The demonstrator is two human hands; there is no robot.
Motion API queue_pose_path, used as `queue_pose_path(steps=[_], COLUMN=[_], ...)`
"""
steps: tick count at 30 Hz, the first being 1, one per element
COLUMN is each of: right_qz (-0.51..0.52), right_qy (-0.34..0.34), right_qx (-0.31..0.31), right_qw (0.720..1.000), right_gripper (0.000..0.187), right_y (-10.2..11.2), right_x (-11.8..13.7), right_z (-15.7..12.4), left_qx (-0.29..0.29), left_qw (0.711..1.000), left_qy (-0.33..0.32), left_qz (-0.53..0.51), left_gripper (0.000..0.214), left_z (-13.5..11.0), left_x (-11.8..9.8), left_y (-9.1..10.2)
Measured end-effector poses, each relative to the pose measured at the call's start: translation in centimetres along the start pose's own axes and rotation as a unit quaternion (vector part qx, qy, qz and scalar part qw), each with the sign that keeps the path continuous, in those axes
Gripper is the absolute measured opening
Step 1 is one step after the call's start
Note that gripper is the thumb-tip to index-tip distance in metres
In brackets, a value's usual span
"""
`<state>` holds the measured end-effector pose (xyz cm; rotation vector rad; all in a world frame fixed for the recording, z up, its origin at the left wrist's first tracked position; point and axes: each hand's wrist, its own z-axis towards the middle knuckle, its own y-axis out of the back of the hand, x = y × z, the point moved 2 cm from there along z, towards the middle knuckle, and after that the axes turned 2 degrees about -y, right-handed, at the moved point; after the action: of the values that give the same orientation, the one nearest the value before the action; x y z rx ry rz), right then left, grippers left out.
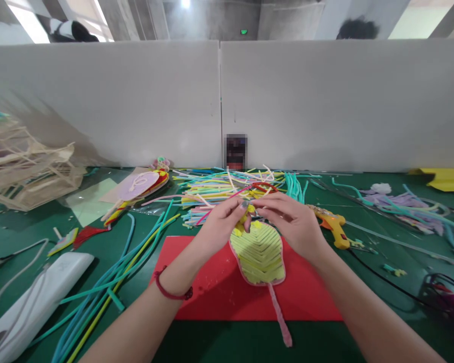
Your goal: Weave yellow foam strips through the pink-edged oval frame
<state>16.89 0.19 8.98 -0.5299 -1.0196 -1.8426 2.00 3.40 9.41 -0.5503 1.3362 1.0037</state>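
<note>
A small woven fan (259,254) of yellow-green strips with a pink rim and a pink handle hangs over a red sheet (215,292). My left hand (221,222) pinches the fan's top edge, its fingers closed on the yellow strips. My right hand (291,219) meets it at the same spot, fingertips pressed together on the fan's tip. Both hands hold the fan slightly above the sheet.
A pile of coloured strips (227,189) lies behind the hands. An orange glue gun (335,227) rests to the right, its cord running to a purple device (448,302). Finished fans (142,189), long blue and yellow cords (109,287), a white device (34,302) and a wooden frame (26,171) occupy the left. A white partition (227,101) closes the back.
</note>
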Motion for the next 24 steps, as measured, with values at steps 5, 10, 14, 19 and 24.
queue_pose_path(steps=[5,10,14,19,24], right_qz=[0.078,0.012,-0.042,-0.063,-0.073], right_qy=[-0.087,-0.056,0.016,0.043,0.04], right_qx=[-0.012,-0.047,-0.054,-0.069,-0.072], right_qw=[0.993,0.997,0.998,0.995,0.994], right_gripper=[0.01,0.006,0.007,0.012,0.015], right_y=[-0.38,-0.59,-0.44,-0.22,-0.2], right_x=[-0.06,-0.36,-0.05,0.48,0.63], right_z=[-0.13,-0.59,-0.66,-0.67,-0.67], left_qx=[-0.002,-0.018,0.0,0.023,0.015], left_qw=[1.0,0.998,0.991,0.979,0.975], left_qy=[0.008,0.05,0.073,0.088,0.107], left_qz=[-0.004,-0.047,-0.115,-0.184,-0.192], left_gripper=[0.019,0.019,0.017,0.008,0.01], left_z=[-0.01,-0.04,-0.11,-0.28,-0.25], left_x=[0.31,0.27,0.0,0.15,0.5], left_y=[-0.08,-0.42,-0.34,-0.17,-0.13])
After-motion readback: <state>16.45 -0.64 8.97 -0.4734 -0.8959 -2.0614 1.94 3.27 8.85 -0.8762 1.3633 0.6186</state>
